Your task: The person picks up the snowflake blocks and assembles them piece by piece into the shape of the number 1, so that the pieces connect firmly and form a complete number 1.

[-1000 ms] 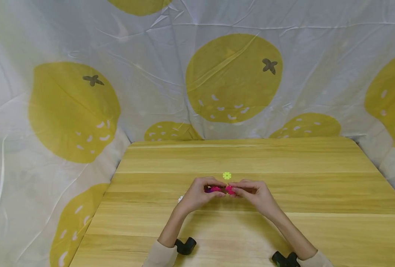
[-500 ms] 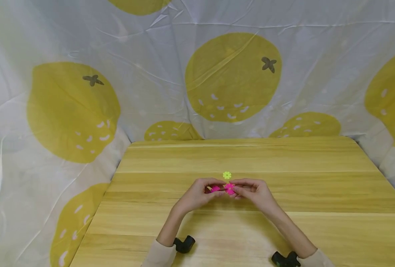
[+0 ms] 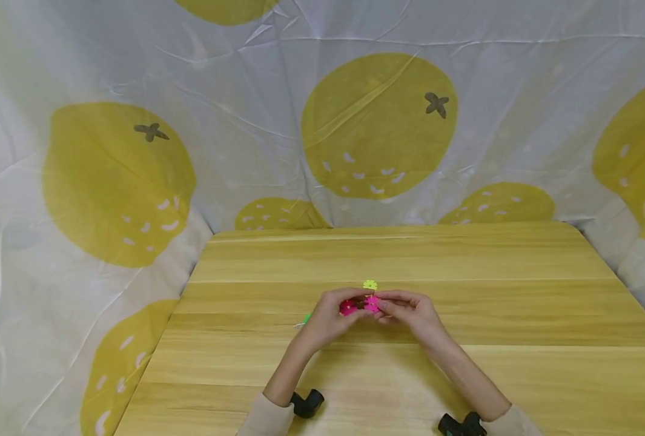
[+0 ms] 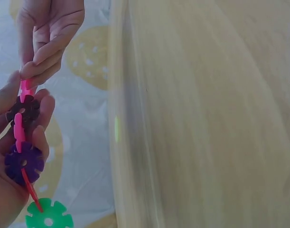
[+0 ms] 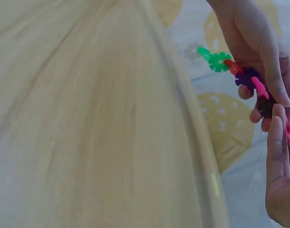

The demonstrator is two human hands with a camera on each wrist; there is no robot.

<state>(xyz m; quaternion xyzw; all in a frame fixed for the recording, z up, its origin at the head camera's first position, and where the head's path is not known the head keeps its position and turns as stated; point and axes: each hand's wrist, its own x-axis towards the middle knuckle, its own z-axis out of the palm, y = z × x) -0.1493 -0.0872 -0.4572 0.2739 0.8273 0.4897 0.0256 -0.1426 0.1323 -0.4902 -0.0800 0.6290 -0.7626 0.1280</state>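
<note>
My left hand (image 3: pixel 323 318) holds a chain of notched snowflake discs, its thumb and fingers around it. In the left wrist view a dark brown disc (image 4: pixel 32 107), a pink disc (image 4: pixel 18 130), a purple disc (image 4: pixel 13 165), a red disc (image 4: pixel 32 189) and a green disc (image 4: pixel 36 219) are slotted together edge to edge. My right hand (image 3: pixel 416 312) pinches another pink disc (image 3: pixel 372 304) beside the left fingertips. That disc meets the brown one; fingers partly hide the joint. The chain's green end (image 3: pixel 307 318) shows past my left hand.
A yellow-green snowflake disc (image 3: pixel 370 284) lies on the wooden table (image 3: pixel 518 290) just beyond my hands. Black wrist devices (image 3: pixel 308 404) are worn at both cuffs. A lemon-print cloth (image 3: pixel 246 121) hangs behind and beside the table.
The pink disc at my right fingertips has turned its face more toward the head camera. My left hand has shifted slightly right, and the chain's green end now shows beside it.
</note>
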